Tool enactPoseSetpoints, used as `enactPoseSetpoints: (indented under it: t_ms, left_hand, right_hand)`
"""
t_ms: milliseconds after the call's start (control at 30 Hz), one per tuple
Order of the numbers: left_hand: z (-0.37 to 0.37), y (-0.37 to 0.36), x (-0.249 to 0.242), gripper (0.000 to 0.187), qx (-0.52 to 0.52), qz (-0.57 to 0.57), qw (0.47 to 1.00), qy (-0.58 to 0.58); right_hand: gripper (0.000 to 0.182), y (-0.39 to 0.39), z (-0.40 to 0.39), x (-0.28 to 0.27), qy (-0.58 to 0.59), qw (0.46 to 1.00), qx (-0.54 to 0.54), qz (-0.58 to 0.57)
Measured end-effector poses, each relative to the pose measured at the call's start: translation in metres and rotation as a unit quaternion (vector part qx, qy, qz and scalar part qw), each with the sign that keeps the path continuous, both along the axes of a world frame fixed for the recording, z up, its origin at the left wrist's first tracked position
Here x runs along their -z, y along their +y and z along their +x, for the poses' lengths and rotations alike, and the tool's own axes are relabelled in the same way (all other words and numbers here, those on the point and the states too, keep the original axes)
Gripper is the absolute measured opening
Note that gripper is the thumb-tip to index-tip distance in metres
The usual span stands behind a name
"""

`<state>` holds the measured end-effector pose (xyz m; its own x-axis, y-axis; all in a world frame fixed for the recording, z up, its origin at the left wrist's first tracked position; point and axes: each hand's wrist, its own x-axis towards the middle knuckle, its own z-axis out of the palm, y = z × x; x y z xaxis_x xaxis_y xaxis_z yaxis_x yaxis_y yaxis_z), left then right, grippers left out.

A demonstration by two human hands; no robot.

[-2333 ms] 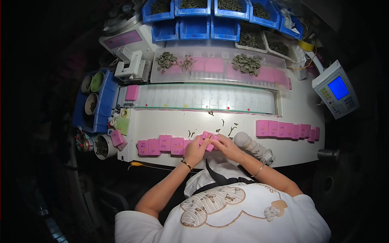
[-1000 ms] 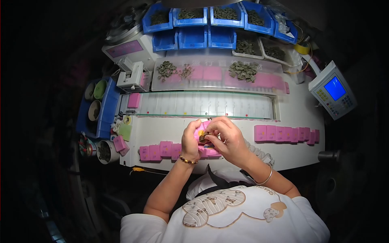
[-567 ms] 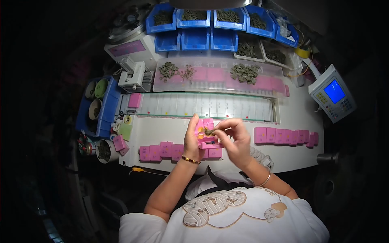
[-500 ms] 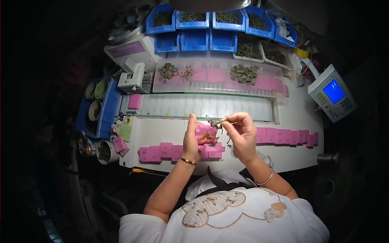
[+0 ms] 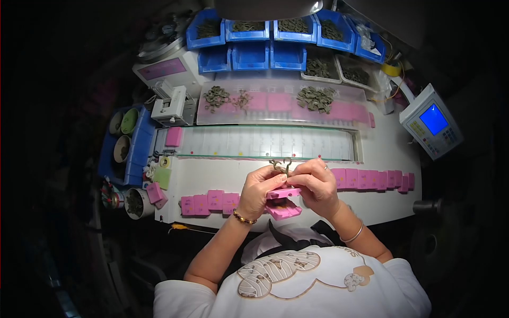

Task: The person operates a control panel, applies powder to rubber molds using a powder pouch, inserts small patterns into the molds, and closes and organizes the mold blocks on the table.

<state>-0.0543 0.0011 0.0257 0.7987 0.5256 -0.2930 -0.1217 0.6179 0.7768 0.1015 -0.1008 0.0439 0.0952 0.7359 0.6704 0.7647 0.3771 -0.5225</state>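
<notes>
Both my hands are together in front of my chest, fingertips nearly touching. My left hand [image 5: 257, 192] is closed at the side of a pink rubber mould [image 5: 284, 194], which gapes open below the fingers. A dark green branched wax piece [image 5: 288, 168] sticks up between the fingertips of both hands. My right hand [image 5: 316, 184] pinches near its stem with thumb and fingers. The curled fingers partly hide the stem and the mould's upper edge, so the exact contact of each fingertip cannot be told.
Pink moulds stand in rows at left [image 5: 200, 204] and right [image 5: 368, 179]. Behind are a glass-topped strip [image 5: 254, 140], a translucent tray [image 5: 347, 110] with green heaps, and blue bins [image 5: 250, 56]. A control panel [image 5: 433, 121] stands right; a blue crate [image 5: 139, 142], left.
My left hand has gone from flat and upright to curled in. My right hand has come closer to it with the green piece. The mould has turned and sits lower, its opening facing me.
</notes>
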Motion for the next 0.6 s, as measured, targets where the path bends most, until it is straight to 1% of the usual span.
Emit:
enactPoseSetpoints:
  t_ms: [67, 100, 133, 167, 200, 233, 267, 300, 367, 400, 500, 533, 567, 600]
  left_hand:
    - [0.001, -0.002, 0.001, 0.012, -0.012, 0.018, 1.0, 0.002]
    - [0.001, -0.003, 0.002, 0.012, -0.026, 0.037, 0.999, 0.004]
    - [0.001, -0.003, 0.002, 0.012, -0.025, 0.036, 0.999, 0.005]
    - [0.0, -0.001, 0.002, 0.012, -0.023, 0.051, 0.998, 0.013]
    - [-0.001, 0.0, 0.002, 0.012, -0.021, 0.067, 0.997, 0.022]
    - [-0.002, 0.001, 0.002, 0.012, -0.02, 0.067, 0.997, 0.023]
    - [-0.003, 0.001, 0.001, 0.012, -0.012, 0.073, 0.997, 0.025]
    - [-0.003, 0.001, 0.0, 0.012, -0.002, 0.078, 0.997, 0.027]
    - [-0.002, -0.003, -0.001, 0.012, 0.005, 0.069, 0.997, 0.024]
    - [-0.001, -0.005, 0.002, 0.012, 0.015, 0.077, 0.996, 0.029]
    - [0.001, -0.009, 0.003, 0.013, 0.026, 0.083, 0.995, 0.047]
    - [0.001, -0.009, 0.003, 0.013, 0.022, 0.088, 0.994, 0.055]
    - [0.002, -0.01, 0.003, 0.014, 0.019, 0.094, 0.993, 0.063]
    - [0.003, -0.012, 0.004, 0.014, 0.02, 0.094, 0.993, 0.062]
  right_hand:
    - [0.025, -0.002, 0.0, 0.0, -0.005, 1.0, 0.007, -0.015]
    - [0.022, -0.004, 0.0, 0.002, 0.089, 0.994, -0.013, -0.063]
    - [0.02, -0.005, -0.001, 0.004, 0.182, 0.977, -0.033, -0.111]
    - [0.02, -0.005, 0.0, 0.007, 0.182, 0.976, -0.032, -0.111]
    - [0.018, -0.005, 0.002, 0.011, 0.345, 0.924, -0.037, -0.163]
    - [0.016, -0.006, 0.003, 0.013, 0.497, 0.841, -0.04, -0.21]
    - [0.018, -0.007, 0.008, 0.01, 0.529, 0.805, -0.048, -0.265]
    - [0.018, -0.007, 0.009, 0.01, 0.53, 0.805, -0.046, -0.264]
    - [0.02, -0.005, 0.007, 0.009, 0.569, 0.755, -0.078, -0.316]
    - [0.017, -0.004, -0.001, 0.007, 0.572, 0.768, -0.083, -0.276]
    - [0.015, -0.004, 0.0, 0.018, 0.597, 0.758, -0.067, -0.256]
    - [0.012, -0.004, 0.0, 0.022, 0.614, 0.744, -0.053, -0.256]
    - [0.012, -0.003, 0.001, 0.022, 0.614, 0.745, -0.052, -0.255]
    - [0.01, -0.001, 0.002, 0.022, 0.647, 0.715, -0.035, -0.264]
